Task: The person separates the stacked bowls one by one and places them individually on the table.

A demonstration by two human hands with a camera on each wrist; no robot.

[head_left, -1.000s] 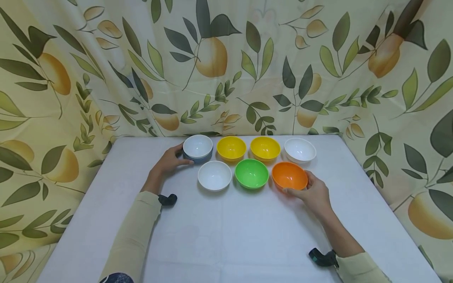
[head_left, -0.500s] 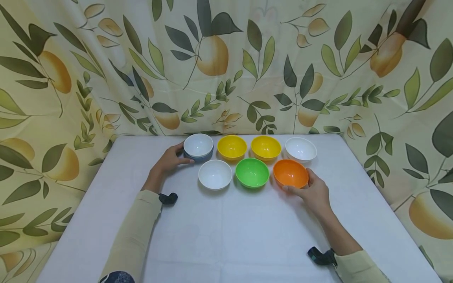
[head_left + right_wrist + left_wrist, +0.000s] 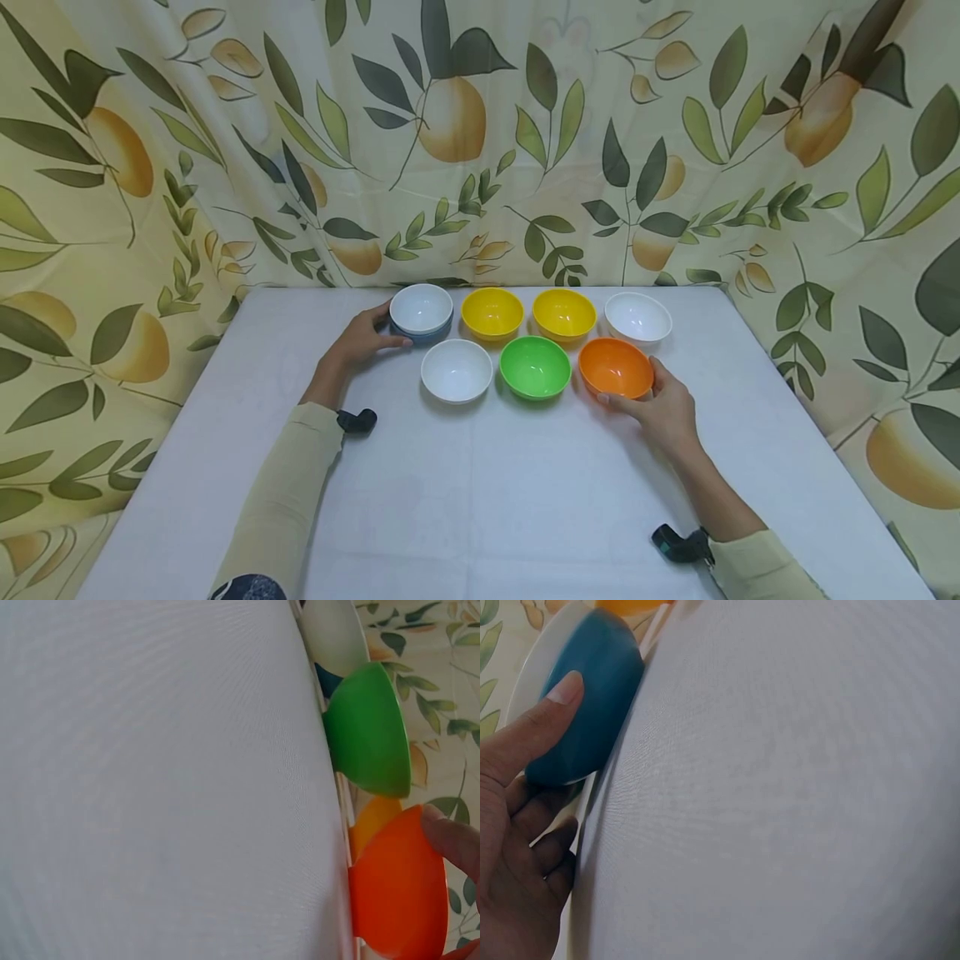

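Orange plastic, round and glossy: the orange plastic bowl (image 3: 615, 367) sits right of centre in the head view, front row, cupped by the right hand (image 3: 660, 408) with fingers curled round its near side. The left hand (image 3: 360, 340) grips the blue-sided bowl with a white inside (image 3: 421, 312) at upper centre-left. Little has shifted in the last second; both holds look settled on the white table (image 3: 525, 500).

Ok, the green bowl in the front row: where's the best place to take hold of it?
Probably by the near rim of the green bowl, coming from the front with the thumb inside and the fingers on the outer wall. It sits upright and open, with the white bowl and orange bowl close on its sides, so a side approach looks cramped.
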